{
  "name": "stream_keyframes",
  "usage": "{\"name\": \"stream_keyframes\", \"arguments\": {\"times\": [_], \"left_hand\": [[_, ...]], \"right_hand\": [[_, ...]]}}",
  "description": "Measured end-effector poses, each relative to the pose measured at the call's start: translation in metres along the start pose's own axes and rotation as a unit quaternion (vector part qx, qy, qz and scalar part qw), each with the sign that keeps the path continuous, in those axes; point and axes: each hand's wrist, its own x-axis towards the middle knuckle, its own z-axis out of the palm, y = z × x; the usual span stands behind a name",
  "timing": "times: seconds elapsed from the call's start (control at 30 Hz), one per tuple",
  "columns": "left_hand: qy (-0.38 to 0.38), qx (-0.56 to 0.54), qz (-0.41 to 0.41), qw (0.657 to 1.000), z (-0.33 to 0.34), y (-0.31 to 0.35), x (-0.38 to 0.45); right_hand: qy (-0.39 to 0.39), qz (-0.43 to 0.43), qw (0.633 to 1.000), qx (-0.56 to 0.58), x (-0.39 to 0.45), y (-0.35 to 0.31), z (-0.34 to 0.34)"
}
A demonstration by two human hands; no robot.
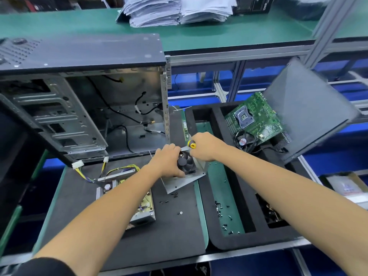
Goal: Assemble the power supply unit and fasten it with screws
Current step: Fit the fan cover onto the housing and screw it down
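Note:
A bent grey metal cover (180, 181) of the power supply lies on the black mat, with a black fan (186, 163) standing against it. My left hand (168, 161) grips the fan from the left. My right hand (205, 146) holds a screwdriver with a yellow-and-black handle (192, 144), its tip hidden near the fan's top. The open power supply base (142, 213), with its circuit board and yellow cables (119, 169), sits to the left under my left forearm. Loose black screws (175, 195) lie beside the cover.
An open computer case (89, 108) stands at the back left. A black foam tray (235, 242) on the right holds several screws (224, 215), a green motherboard (254, 118) and a small cooler fan (244, 141). A grey side panel (310, 108) leans at the right. Paper stacks (175, 9) sit on the far shelf.

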Motion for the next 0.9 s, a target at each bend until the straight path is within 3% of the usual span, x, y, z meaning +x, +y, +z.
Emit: {"name": "stream_keyframes", "arguments": {"times": [0.2,0.47,0.6,0.77,0.9], "left_hand": [[0.068,-0.093,0.044,0.992,-0.027,-0.007,-0.01],[0.113,-0.229,0.103,0.961,-0.05,-0.054,-0.048],[0.128,-0.359,0.048,0.923,-0.054,-0.091,-0.075],[0.083,-0.462,-0.013,0.883,-0.064,-0.141,-0.109],[0.016,-0.525,-0.033,0.85,-0.064,-0.164,-0.131]], "right_hand": [[0.078,0.025,0.996,0.024,0.014,-0.015,-0.01],[0.044,-0.02,0.991,0.121,0.024,-0.06,-0.009],[0.037,-0.067,0.989,0.125,0.025,-0.092,-0.007],[0.005,-0.154,0.983,0.103,0.025,-0.129,0.006],[-0.029,-0.156,0.977,0.14,0.027,-0.148,0.026]]}}
